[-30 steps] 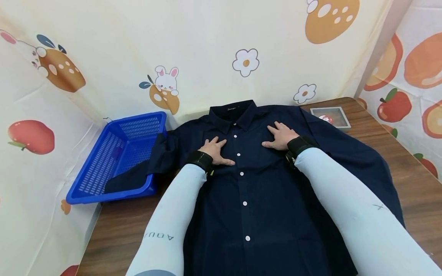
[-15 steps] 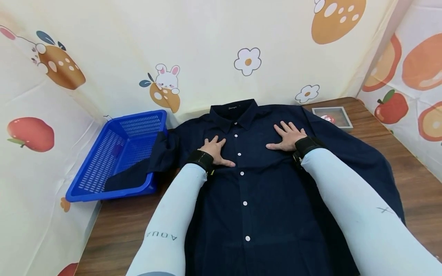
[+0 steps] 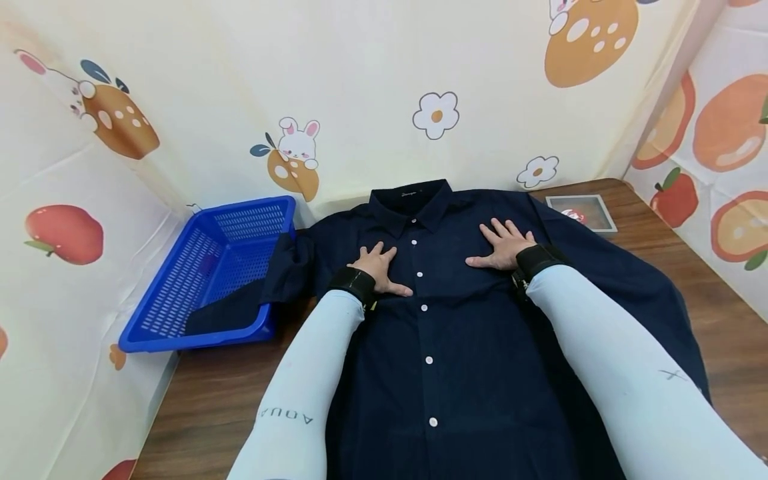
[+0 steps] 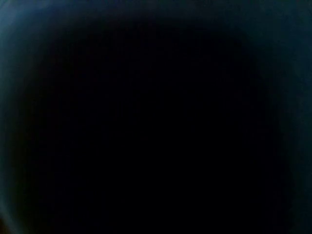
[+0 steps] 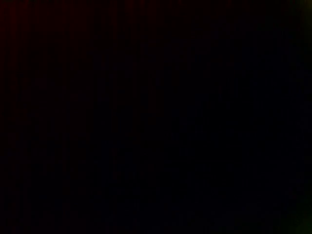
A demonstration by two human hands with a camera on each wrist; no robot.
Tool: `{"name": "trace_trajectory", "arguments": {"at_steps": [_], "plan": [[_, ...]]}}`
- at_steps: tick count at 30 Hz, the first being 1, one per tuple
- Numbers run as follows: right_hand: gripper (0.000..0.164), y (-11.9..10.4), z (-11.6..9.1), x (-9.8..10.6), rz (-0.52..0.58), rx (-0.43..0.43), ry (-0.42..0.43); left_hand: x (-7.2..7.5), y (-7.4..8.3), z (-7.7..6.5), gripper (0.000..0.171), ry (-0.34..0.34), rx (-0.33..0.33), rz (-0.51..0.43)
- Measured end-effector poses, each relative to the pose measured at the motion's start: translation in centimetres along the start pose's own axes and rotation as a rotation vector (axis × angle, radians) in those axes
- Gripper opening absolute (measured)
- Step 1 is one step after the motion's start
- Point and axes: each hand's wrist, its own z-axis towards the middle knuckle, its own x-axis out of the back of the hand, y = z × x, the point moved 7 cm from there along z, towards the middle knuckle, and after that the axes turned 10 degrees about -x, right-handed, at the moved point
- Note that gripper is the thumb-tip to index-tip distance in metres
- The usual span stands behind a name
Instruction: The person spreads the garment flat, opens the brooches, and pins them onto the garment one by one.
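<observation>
One shirt (image 3: 480, 353), under left hand (image 3: 378, 269), under right hand (image 3: 504, 247)

Left arm sleeve (image 3: 306, 373): grey lettering (image 3: 285, 416), upside down in head view. Reads A, then O or Q, then U; last character wraps round the edge, only partly visible, can't confirm. Right arm sleeve (image 3: 624, 360): thin grey X-like mark (image 3: 673, 375), can't tell if letter or logo. Navy shirt (image 3: 456, 327): pale script (image 3: 413, 194) inside collar (image 3: 384, 215), too small to read. Grey-framed box (image 3: 595, 212): red-and-white print (image 3: 573, 215), illegible. Wrist views too dark.
</observation>
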Motion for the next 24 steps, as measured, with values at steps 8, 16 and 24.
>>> {"name": "trace_trajectory", "arguments": {"at_steps": [8, 16, 24], "plan": [[0.113, -0.7, -0.4, 0.5, 0.018, -0.001, -0.009, 0.1, -0.8, 0.2, 0.116, 0.028, 0.012, -0.026], [0.108, -1.4, 0.0, 1.4, 0.028, 0.017, 0.035, 0.9, -0.6, -0.1, 0.095, 0.075, -0.006, -0.062], [0.073, 0.1, -1.5, 5.4, 0.206, 0.134, 0.213, 2.8, 4.1, -3.3, 0.077, 0.183, -0.192, -0.033]]}}
